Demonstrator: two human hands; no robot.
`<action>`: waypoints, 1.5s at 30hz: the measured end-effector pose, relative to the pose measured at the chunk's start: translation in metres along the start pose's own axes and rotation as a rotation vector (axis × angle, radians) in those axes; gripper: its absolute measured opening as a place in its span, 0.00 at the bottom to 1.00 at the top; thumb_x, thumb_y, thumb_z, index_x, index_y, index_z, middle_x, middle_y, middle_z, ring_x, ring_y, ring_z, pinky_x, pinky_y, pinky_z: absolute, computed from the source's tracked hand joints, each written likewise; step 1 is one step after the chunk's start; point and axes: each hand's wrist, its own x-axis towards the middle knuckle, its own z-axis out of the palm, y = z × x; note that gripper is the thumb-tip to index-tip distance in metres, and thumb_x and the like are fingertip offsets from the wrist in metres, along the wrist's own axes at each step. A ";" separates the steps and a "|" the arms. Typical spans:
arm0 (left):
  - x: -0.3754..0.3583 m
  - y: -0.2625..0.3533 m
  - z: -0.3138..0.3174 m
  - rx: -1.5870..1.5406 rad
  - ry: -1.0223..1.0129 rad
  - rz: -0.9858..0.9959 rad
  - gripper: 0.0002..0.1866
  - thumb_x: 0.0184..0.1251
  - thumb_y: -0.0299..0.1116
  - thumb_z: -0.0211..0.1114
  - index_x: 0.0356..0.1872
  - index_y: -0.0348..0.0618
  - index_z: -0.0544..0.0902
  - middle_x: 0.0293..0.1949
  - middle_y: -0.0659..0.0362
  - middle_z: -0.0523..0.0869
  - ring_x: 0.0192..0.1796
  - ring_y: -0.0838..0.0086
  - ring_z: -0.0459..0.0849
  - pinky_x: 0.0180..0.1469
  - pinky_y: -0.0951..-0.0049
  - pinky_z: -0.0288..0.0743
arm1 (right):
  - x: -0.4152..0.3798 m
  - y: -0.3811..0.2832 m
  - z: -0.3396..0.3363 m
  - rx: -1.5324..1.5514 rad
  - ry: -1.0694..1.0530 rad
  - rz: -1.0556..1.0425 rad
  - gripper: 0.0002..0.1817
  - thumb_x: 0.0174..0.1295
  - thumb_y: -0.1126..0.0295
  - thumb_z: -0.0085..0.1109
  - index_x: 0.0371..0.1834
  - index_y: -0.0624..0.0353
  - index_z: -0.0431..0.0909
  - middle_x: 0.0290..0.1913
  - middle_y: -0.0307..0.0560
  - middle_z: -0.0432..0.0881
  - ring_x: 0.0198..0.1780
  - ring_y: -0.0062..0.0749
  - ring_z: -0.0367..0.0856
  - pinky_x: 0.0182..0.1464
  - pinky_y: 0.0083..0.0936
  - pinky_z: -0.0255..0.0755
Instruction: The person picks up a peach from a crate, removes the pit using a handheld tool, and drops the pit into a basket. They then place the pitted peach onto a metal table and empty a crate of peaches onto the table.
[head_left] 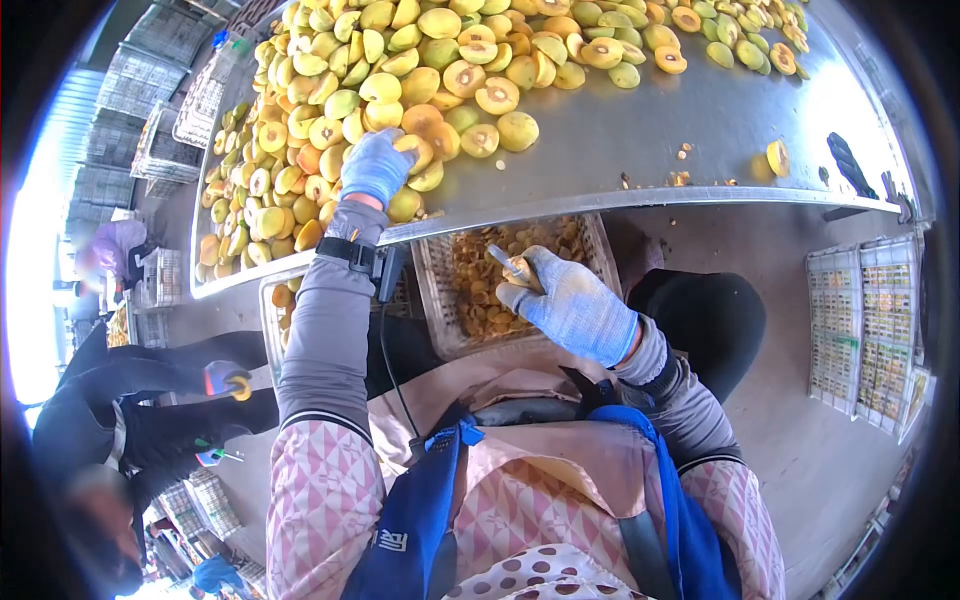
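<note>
My left hand, in a blue-grey knit glove, is at the near edge of a heap of halved yellow peaches on the metal table. Its fingers curl round a peach half there. In front of my body, my gloved right hand is closed on a small pitting tool with a metal tip pointing up and left. Part of its tan-looking grip shows between the fingers. Below that hand, under the table edge, a crate holds many brown pits and scraps.
The metal table has a raised front rim. A lone peach half and a black glove lie at its right. Stacked crates stand right. Left of me, a co-worker's gloved hand holds a piece of fruit.
</note>
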 end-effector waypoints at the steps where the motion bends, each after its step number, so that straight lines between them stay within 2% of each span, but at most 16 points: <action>1: -0.004 0.005 0.001 0.092 0.020 0.009 0.25 0.56 0.41 0.69 0.56 0.48 0.82 0.50 0.46 0.85 0.53 0.51 0.83 0.58 0.57 0.75 | -0.001 -0.001 0.000 0.016 0.001 0.030 0.19 0.66 0.57 0.60 0.39 0.66 0.75 0.33 0.62 0.78 0.34 0.58 0.80 0.37 0.44 0.74; 6: -0.009 0.028 0.009 0.030 0.330 0.429 0.28 0.49 0.31 0.71 0.57 0.54 0.82 0.54 0.52 0.82 0.56 0.56 0.79 0.59 0.60 0.74 | -0.002 0.000 0.007 0.022 0.034 0.028 0.19 0.67 0.57 0.59 0.40 0.67 0.76 0.33 0.62 0.78 0.35 0.57 0.80 0.37 0.44 0.74; 10: -0.010 0.050 -0.001 0.086 0.136 0.410 0.27 0.48 0.30 0.72 0.55 0.52 0.82 0.50 0.53 0.81 0.51 0.54 0.80 0.55 0.58 0.76 | -0.001 0.000 0.002 -0.043 0.029 -0.090 0.20 0.67 0.57 0.58 0.42 0.68 0.76 0.33 0.63 0.79 0.36 0.57 0.80 0.38 0.43 0.75; 14: -0.005 0.036 0.023 -0.005 0.324 0.358 0.19 0.53 0.32 0.73 0.47 0.44 0.80 0.45 0.53 0.83 0.45 0.55 0.83 0.49 0.61 0.78 | 0.001 0.005 0.005 0.097 0.056 0.045 0.20 0.67 0.57 0.58 0.45 0.68 0.75 0.34 0.65 0.80 0.37 0.58 0.81 0.39 0.43 0.75; 17: -0.018 0.034 0.020 -0.811 0.181 0.134 0.17 0.61 0.36 0.71 0.47 0.39 0.79 0.41 0.57 0.83 0.39 0.69 0.84 0.40 0.71 0.80 | 0.005 -0.002 -0.003 0.150 0.114 0.125 0.21 0.67 0.57 0.59 0.46 0.68 0.74 0.35 0.66 0.81 0.39 0.58 0.82 0.40 0.43 0.76; 18: -0.042 0.054 -0.011 -1.034 -0.009 -0.029 0.21 0.62 0.38 0.73 0.50 0.35 0.78 0.38 0.58 0.85 0.39 0.78 0.82 0.42 0.77 0.78 | 0.008 -0.006 -0.006 0.161 0.127 0.160 0.21 0.66 0.57 0.60 0.46 0.68 0.74 0.36 0.67 0.82 0.39 0.58 0.83 0.41 0.42 0.76; 21: -0.098 0.076 -0.037 -1.399 -0.204 -0.036 0.19 0.62 0.35 0.72 0.50 0.38 0.79 0.38 0.60 0.85 0.35 0.82 0.81 0.35 0.81 0.76 | 0.018 -0.005 -0.003 0.192 0.317 0.145 0.21 0.64 0.57 0.63 0.46 0.67 0.75 0.37 0.66 0.82 0.41 0.58 0.83 0.42 0.41 0.76; 24: -0.135 0.095 -0.036 -1.336 -0.242 0.038 0.24 0.70 0.48 0.63 0.58 0.41 0.75 0.42 0.61 0.83 0.35 0.82 0.82 0.26 0.85 0.72 | 0.023 -0.013 -0.001 0.356 0.379 0.126 0.21 0.62 0.58 0.65 0.46 0.65 0.74 0.36 0.61 0.83 0.40 0.54 0.83 0.43 0.38 0.76; 27: -0.163 0.103 -0.041 -1.691 -0.412 -0.143 0.31 0.73 0.61 0.53 0.58 0.43 0.76 0.43 0.61 0.84 0.35 0.80 0.82 0.25 0.85 0.71 | 0.023 -0.015 0.007 0.398 0.347 0.139 0.20 0.61 0.58 0.66 0.44 0.63 0.74 0.35 0.58 0.83 0.39 0.52 0.83 0.42 0.36 0.76; 28: -0.169 0.113 -0.044 -1.689 -0.326 -0.133 0.37 0.74 0.68 0.41 0.54 0.43 0.79 0.37 0.61 0.85 0.25 0.82 0.78 0.16 0.84 0.59 | 0.022 -0.013 0.012 0.403 0.333 0.122 0.19 0.62 0.59 0.66 0.44 0.63 0.74 0.35 0.58 0.82 0.38 0.52 0.83 0.41 0.36 0.76; 31: -0.180 0.107 -0.041 -1.767 -0.222 -0.243 0.34 0.75 0.65 0.42 0.55 0.43 0.78 0.39 0.60 0.85 0.30 0.79 0.81 0.21 0.83 0.69 | 0.018 -0.017 0.022 0.373 0.338 0.084 0.18 0.62 0.59 0.65 0.43 0.62 0.74 0.33 0.58 0.82 0.36 0.52 0.83 0.38 0.37 0.76; 32: -0.181 0.103 -0.035 -1.770 -0.149 -0.263 0.34 0.74 0.65 0.46 0.60 0.45 0.75 0.46 0.56 0.84 0.44 0.73 0.84 0.36 0.79 0.81 | 0.016 -0.018 0.024 0.355 0.353 0.078 0.17 0.63 0.60 0.64 0.43 0.62 0.74 0.32 0.57 0.82 0.35 0.52 0.83 0.37 0.38 0.76; 37: -0.192 0.089 -0.025 -1.573 0.129 -0.036 0.27 0.77 0.58 0.48 0.58 0.46 0.76 0.48 0.58 0.82 0.51 0.71 0.82 0.45 0.77 0.81 | 0.013 -0.022 0.029 0.109 0.468 -0.061 0.17 0.63 0.60 0.64 0.45 0.61 0.74 0.30 0.55 0.83 0.32 0.51 0.84 0.34 0.39 0.78; 39: -0.190 0.086 -0.026 -1.726 -0.037 -0.228 0.26 0.77 0.58 0.49 0.58 0.46 0.76 0.48 0.59 0.82 0.52 0.71 0.82 0.46 0.76 0.80 | 0.014 -0.022 0.032 0.037 0.488 -0.118 0.17 0.62 0.60 0.65 0.46 0.60 0.75 0.30 0.55 0.83 0.34 0.50 0.85 0.34 0.38 0.78; 42: -0.192 0.098 -0.018 -1.466 0.172 -0.097 0.26 0.77 0.58 0.48 0.55 0.46 0.77 0.46 0.60 0.84 0.48 0.72 0.83 0.45 0.75 0.79 | 0.011 -0.027 0.035 -0.041 0.405 -0.159 0.18 0.61 0.60 0.66 0.48 0.58 0.76 0.31 0.54 0.84 0.33 0.50 0.85 0.35 0.39 0.78; 45: -0.193 0.099 -0.020 -1.740 0.093 -0.212 0.28 0.77 0.59 0.48 0.53 0.43 0.78 0.44 0.58 0.85 0.45 0.72 0.84 0.46 0.72 0.80 | 0.004 -0.030 0.035 -0.029 0.366 -0.192 0.18 0.62 0.58 0.65 0.48 0.57 0.76 0.30 0.54 0.84 0.31 0.50 0.84 0.34 0.40 0.78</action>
